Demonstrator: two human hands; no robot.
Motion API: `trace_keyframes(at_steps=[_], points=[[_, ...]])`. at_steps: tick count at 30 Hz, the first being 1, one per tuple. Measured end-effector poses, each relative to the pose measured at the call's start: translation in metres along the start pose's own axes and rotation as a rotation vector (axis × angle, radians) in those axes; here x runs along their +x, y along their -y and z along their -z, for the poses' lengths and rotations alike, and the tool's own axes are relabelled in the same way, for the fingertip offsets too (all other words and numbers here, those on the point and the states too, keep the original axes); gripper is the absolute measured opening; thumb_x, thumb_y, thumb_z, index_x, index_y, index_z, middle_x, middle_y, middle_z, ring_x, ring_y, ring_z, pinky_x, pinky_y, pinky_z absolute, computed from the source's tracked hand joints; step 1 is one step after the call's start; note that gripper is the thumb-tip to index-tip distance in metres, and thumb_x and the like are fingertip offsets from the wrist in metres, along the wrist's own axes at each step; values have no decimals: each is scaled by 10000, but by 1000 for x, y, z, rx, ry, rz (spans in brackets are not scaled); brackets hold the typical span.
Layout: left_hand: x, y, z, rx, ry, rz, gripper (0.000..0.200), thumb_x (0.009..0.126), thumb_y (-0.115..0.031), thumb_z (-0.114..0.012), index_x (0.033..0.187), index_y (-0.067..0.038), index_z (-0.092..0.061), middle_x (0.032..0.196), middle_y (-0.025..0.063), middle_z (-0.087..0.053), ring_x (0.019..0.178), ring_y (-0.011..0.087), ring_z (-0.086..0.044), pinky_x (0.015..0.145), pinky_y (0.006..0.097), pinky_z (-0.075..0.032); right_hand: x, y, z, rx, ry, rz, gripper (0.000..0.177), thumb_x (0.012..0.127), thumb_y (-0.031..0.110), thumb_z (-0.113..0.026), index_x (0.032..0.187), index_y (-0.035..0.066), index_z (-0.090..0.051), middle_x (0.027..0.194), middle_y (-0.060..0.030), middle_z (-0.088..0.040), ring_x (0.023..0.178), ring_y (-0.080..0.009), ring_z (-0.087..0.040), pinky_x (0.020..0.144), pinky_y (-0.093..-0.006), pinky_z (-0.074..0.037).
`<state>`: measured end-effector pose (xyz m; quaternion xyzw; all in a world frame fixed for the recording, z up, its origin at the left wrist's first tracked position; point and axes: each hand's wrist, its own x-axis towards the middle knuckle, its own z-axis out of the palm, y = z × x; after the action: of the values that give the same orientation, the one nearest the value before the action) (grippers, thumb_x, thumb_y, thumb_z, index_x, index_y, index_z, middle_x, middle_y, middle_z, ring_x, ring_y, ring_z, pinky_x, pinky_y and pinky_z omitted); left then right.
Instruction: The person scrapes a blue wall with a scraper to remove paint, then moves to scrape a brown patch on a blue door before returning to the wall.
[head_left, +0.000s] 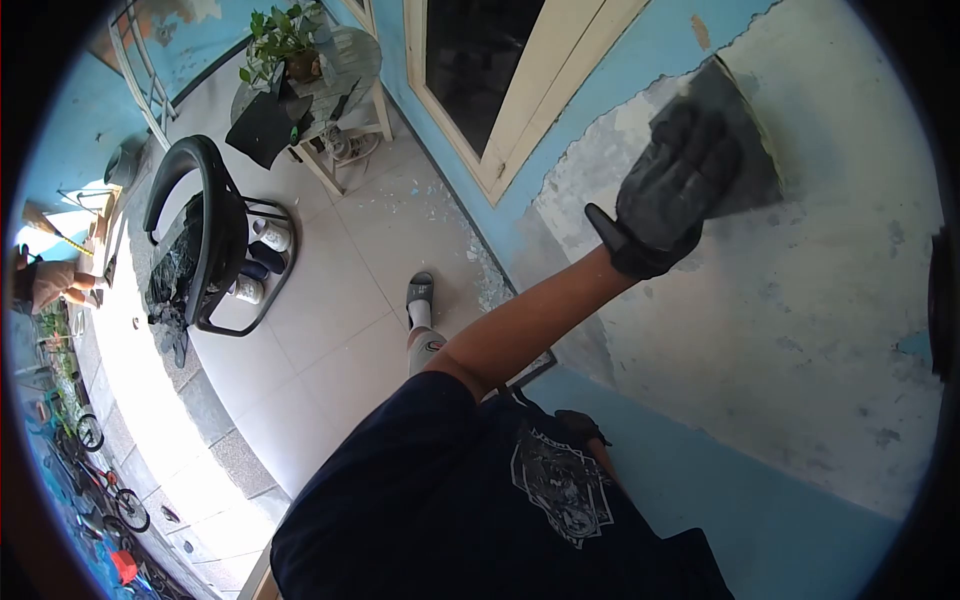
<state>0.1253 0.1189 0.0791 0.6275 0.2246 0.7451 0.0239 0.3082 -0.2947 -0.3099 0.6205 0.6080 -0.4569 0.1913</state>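
Patchy blue wall [655, 45], gloved left hand [665, 190] against a dark sheet [745, 165]

My left fingers lie close together on the dark sheet, with the thumb standing out to the side. I can't tell whether they pinch its edge. The sheet sits against the pale, scraped patch [740, 320] of the wall, near the ragged line where the blue paint stops. My bare forearm reaches across to it from a dark blue sleeve [385, 450].

My right hand [578, 427], gloved too, is low beside my printed shirt [565, 490]; how its fingers are set I can't make out.

Below my arm, my foot in a dark slipper [420, 288] stands on the tiled floor [350, 290]. White flakes [490, 285] lie along the foot of the wall, under a cream window frame [487, 172].

Farther off, a round surface [355, 50] carries a potted plant [285, 40], with a black panel [262, 130] at its near side. A black chair [210, 215] has dark plastic [178, 265] on its seat and shoes [270, 235] beside it. Out in the bright yard, another person [50, 285] is partly in view, and bicycles [130, 510] stand at the lower left.
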Motion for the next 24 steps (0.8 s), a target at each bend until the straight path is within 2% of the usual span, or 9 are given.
trace_keyframes(at_steps=[2, 5, 7, 10, 13, 16, 17, 22, 24], points=[[-75, 25, -19, -79, 434, 355, 668, 748, 108, -491, 1415, 75, -505, 1432, 313, -518, 1391, 458, -460, 1200, 469, -338, -27, 42, 41, 58, -14, -27, 359, 1002, 191, -530, 1307, 25, -619, 1312, -121, -677, 1157, -242, -669, 1006, -344, -521], [-263, 80, -13, 149, 329, 701, 693, 860, 40, -467, 1542, -65, -406, 1421, 250, -567, 1392, 406, -478, 1179, 426, -356, -36, 57, 61, -30, -149, 41, 359, 984, 140, -550, 1314, 15, -622, 1305, -125, -679, 1134, -218, -682, 991, -310, -528], [-274, 65, 46, -103, 517, 1604, 627, 959, -26, -418, 1576, -33, -310, 1436, 265, -545, 1317, 364, -556, 1062, 393, -469, -42, 41, 37, -178, -252, 122, 363, 973, 117, -563, 1314, 7, -620, 1299, -129, -681, 1120, -205, -687, 975, -297, -535], [-143, 22, 9, -33, 178, 830, 617, 933, 19, -482, 1539, -2, -369, 1424, 285, -546, 1291, 400, -567, 1051, 408, -478, -20, 20, -3, 625, -217, -111, 369, 971, 123, -583, 1314, -10, -619, 1303, -135, -677, 1136, -211, -681, 946, -303, -550], [-32, 14, 8, -87, 112, -111, 559, 907, 34, -530, 1463, 19, -475, 1401, 297, -550, 1236, 452, -577, 1057, 464, -470, -11, 21, 10, 734, -83, -146, 382, 976, 130, -583, 1328, -17, -607, 1285, -142, -680, 1141, -202, -678, 932, -305, -558], [-227, 79, -56, 85, 226, 462, 560, 913, -18, -531, 1468, 9, -464, 1393, 286, -554, 1251, 437, -567, 1059, 481, -464, -32, 58, 45, 441, 6, -145, 393, 996, 191, -563, 1339, 5, -617, 1312, -160, -671, 1194, -249, -662, 996, -347, -536], [-196, 64, -12, 64, 593, 1220, 586, 931, -89, -502, 1507, -24, -421, 1433, 249, -531, 1281, 417, -545, 1054, 485, -466, -19, 23, 19, 327, -89, -77, 399, 1006, 225, -542, 1338, 18, -618, 1329, -165, -660, 1213, -280, -647, 1026, -374, -515], [-153, 37, -1, 116, 508, 1137, 634, 960, -143, -429, 1584, -104, -321, 1543, 172, -463, 1271, 410, -556, 1044, 447, -477, -17, 22, 20, 40, -108, -26, 429, 1031, 268, -477, 1377, 45, -594, 1366, -174, -634, 1285, -333, -589, 1077, -430, -472], [-111, 24, -12, -313, 113, 1102, 728, 831, 121, -493, 1537, 17, -346, 1476, 284, -476, 1362, 424, -485, 1145, 417, -396, -31, 44, 34, 347, -112, -95, 428, 1030, 269, -477, 1375, 45, -595, 1363, -173, -636, 1272, -335, -599, 1070, -434, -477]])
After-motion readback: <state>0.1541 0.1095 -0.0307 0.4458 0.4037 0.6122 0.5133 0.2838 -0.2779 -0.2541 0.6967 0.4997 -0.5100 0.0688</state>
